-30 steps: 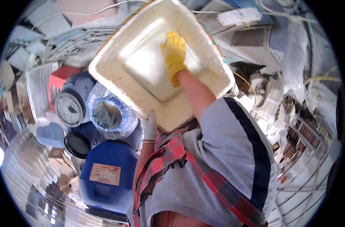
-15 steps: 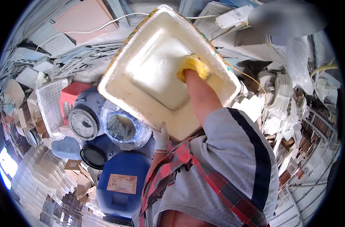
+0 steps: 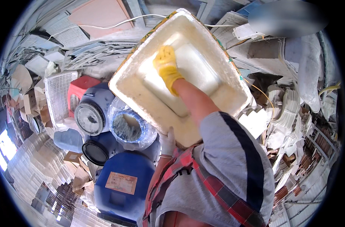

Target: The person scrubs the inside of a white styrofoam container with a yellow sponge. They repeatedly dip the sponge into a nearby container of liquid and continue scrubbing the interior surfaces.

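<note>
A large white foam box [image 3: 142,106], its outside wrapped in patterned tape, stands tilted in front of me with its inside facing up. My right hand [image 3: 166,62], in a yellow glove, reaches deep into it against the shiny floor, left of the middle. Its fingers are curled, and whatever lies under them is hidden. At the box's near left edge my left hand [image 3: 167,142], in a white glove, grips the rim with the thumb raised along the wall. The rest of its fingers are mostly out of sight.
Left of the box stand a plastic-lined drum [image 3: 127,126] holding greyish material, a grey-blue drum [image 3: 90,117], a large blue drum [image 3: 121,185] and a red stool [image 3: 81,89]. A white perforated basket [image 3: 59,94] is beyond. A white cable [image 3: 119,25] crosses behind; stacked white sheets [image 3: 284,108] lie right.
My right hand has swept leftward across the box's floor, away from the right wall. The left hand keeps its place on the rim. The whole view has shifted slightly.
</note>
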The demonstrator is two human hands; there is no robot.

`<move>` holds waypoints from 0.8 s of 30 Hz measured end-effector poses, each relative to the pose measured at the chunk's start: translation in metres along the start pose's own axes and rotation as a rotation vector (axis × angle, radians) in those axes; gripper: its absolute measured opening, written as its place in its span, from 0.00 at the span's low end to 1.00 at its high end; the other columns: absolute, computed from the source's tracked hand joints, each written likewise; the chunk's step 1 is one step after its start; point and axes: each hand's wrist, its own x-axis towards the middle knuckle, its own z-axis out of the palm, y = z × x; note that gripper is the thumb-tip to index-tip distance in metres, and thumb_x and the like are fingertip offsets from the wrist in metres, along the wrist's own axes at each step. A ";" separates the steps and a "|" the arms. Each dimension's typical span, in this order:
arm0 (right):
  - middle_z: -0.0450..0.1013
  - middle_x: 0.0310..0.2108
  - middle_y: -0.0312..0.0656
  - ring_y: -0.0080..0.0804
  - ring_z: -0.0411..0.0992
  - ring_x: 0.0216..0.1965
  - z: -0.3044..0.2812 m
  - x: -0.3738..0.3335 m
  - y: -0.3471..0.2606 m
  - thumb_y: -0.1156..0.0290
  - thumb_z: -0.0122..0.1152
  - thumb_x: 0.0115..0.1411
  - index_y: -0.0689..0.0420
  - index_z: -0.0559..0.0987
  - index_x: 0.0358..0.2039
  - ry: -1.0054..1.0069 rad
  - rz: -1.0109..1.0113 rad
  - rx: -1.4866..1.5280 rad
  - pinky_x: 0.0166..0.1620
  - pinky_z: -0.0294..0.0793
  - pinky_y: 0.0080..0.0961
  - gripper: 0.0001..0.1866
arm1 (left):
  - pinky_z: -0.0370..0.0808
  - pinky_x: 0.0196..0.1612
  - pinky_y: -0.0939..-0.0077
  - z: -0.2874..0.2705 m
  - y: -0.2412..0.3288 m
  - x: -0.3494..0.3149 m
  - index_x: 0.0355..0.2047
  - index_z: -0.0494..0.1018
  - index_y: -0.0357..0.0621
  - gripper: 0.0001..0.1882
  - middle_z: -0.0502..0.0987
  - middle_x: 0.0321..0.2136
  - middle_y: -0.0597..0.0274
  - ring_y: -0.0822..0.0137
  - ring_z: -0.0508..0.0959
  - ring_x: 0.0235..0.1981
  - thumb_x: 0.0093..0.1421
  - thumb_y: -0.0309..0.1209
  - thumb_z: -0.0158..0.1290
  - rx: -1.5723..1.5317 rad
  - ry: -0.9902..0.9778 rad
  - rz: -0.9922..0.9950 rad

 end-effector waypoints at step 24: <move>0.72 0.50 0.46 0.44 0.68 0.54 -0.003 -0.018 0.053 0.63 0.55 0.55 0.54 0.77 0.48 0.089 -0.458 0.492 0.61 0.62 0.38 0.20 | 0.75 0.46 0.66 0.001 0.027 -0.007 0.67 0.38 0.29 0.48 0.77 0.42 0.41 0.58 0.79 0.43 0.59 0.38 0.56 0.039 -0.003 -0.101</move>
